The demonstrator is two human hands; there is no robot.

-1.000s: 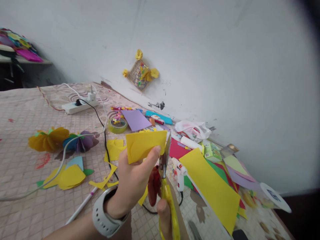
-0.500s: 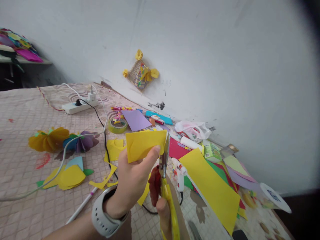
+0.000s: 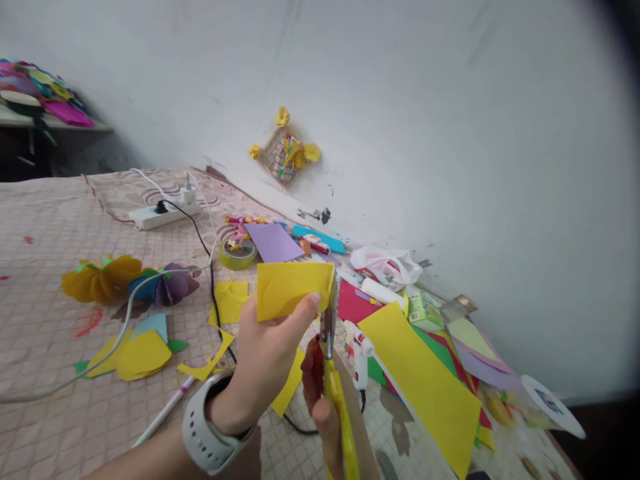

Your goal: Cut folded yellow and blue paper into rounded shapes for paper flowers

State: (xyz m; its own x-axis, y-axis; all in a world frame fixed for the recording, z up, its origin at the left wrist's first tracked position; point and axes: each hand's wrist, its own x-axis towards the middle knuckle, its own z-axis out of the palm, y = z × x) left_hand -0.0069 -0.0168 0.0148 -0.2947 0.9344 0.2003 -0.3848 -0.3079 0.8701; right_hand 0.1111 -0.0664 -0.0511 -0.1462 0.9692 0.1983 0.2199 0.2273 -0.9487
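My left hand [image 3: 275, 357], with a pale watch at the wrist, pinches a folded piece of yellow paper [image 3: 290, 283], the thumb lying over its lower right part. A curved outline shows faintly on its face. My right hand [image 3: 327, 430] grips yellow-handled scissors [image 3: 330, 373], blades pointing up at the paper's right edge. One handle loop appears wrapped in dark red material. Yellow paper offcuts [image 3: 213, 360] and a stack of rounded yellow paper pieces [image 3: 143, 353] lie on the table to the left of my hands.
A glue gun [image 3: 359, 350] and a large yellow sheet [image 3: 425, 387] lie to the right. Paper flowers [image 3: 103, 279], a tape roll [image 3: 237, 255] and a power strip [image 3: 165, 215] with trailing cables are on the left. A purple sheet [image 3: 274, 243] sits near the wall.
The paper has tilted slightly and now sits more level, still between the scissor blades' side and my left thumb. Both hands stay nearly in place; the whole view has shifted a little.
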